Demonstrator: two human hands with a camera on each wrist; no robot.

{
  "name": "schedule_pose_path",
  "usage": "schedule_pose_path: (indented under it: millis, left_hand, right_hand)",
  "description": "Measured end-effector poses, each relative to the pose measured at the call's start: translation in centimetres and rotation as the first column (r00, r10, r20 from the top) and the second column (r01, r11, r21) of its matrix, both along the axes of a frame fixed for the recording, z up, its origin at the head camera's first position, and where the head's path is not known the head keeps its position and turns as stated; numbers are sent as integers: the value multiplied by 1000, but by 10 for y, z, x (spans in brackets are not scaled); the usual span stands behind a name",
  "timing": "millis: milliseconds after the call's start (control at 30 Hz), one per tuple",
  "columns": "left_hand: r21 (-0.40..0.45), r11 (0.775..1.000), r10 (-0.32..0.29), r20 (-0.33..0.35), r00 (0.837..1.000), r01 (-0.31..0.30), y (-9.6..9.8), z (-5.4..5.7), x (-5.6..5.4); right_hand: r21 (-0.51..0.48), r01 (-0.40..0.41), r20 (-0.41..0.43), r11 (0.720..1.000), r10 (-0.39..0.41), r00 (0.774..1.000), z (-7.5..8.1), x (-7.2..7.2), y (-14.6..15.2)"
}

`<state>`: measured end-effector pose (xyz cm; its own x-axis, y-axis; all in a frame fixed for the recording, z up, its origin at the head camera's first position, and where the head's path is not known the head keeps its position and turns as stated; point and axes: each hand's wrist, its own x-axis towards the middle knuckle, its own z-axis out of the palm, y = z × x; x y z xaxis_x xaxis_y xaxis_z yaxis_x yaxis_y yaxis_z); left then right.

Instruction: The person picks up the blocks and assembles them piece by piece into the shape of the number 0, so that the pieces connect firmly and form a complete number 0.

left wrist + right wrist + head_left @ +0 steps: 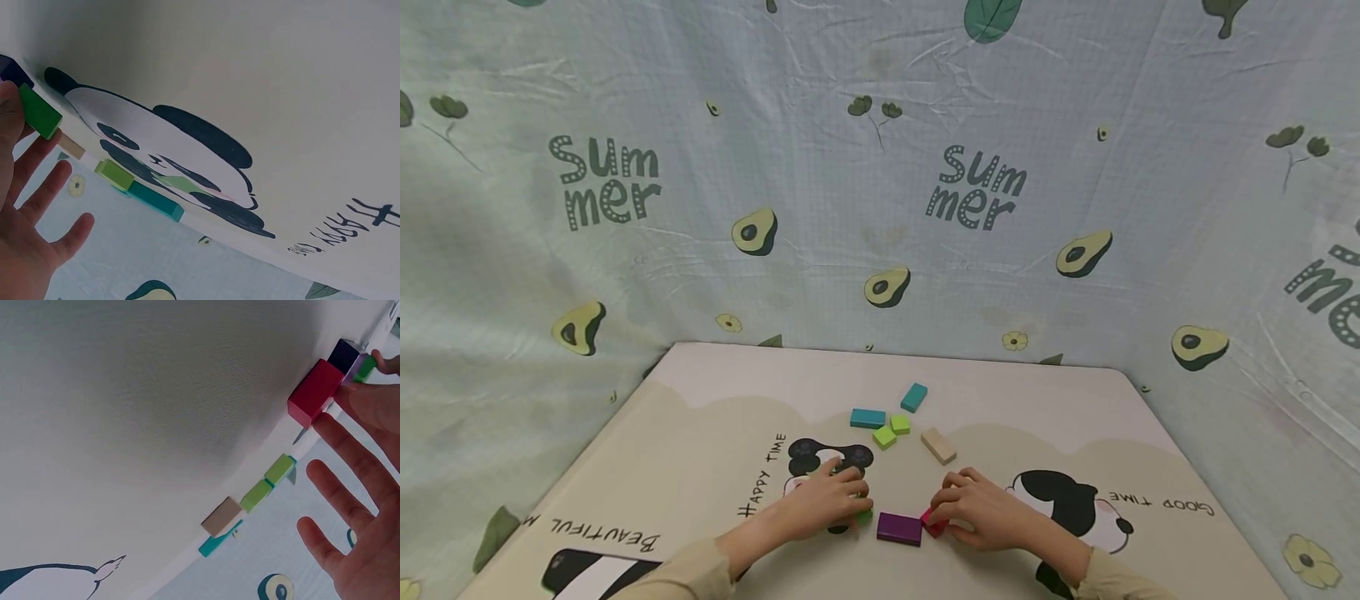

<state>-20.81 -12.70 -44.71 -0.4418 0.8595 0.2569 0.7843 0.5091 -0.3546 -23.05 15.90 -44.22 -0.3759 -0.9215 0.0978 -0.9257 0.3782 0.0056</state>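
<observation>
A purple block (898,529) lies near the table's front, between the two hands. To its left, my left hand (826,502) pinches a green block (41,114) between thumb and fingers, with the other fingers spread. On the other side, my right hand (983,510) holds a red block (315,394) by thumb and index finger, its remaining fingers extended. The red block's end meets or nearly meets the purple one. From the right wrist, the purple block (345,356) appears between the red and green blocks (365,369). In the head view, fingers partly cover the red and green blocks.
Farther back on the table (715,433) lie two teal blocks (868,418), two lime green blocks (885,437) and a beige block (938,446). Panda and dog drawings are printed on the tabletop. A patterned curtain (820,175) hangs behind and along the sides.
</observation>
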Motion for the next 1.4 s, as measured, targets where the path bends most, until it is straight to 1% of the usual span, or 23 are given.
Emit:
schedule_pose_path:
  millis: [200,400,567,800,1067,1200,1400]
  left_hand:
    - [-7,1000,6,22,1000,-6,3,-3,-1]
    - [-26,999,41,82,996,-39,7,-4,-4]
    - [-32,999,46,76,996,-43,9,-5,-5]
    - [-47,998,53,111,992,-48,11,-6,-6]
    - [-59,997,61,95,994,-55,12,-5,-6]
    - [-50,997,54,75,996,-51,11,-7,-6]
    - [-20,999,42,67,997,-41,11,-7,-5]
  right_hand:
    - [9,6,4,1000,-6,1000,0,0,-1]
    - [33,31,26,999,-32,999,1,1,-2]
    - [37,37,34,999,-38,999,2,2,-2]
    - [36,29,16,999,-30,999,2,2,0]
    - [48,31,1,998,-31,1000,2,3,0]
    - [51,33,-6,998,-33,999,2,3,0]
    - [51,32,-21,998,-31,999,1,4,2]
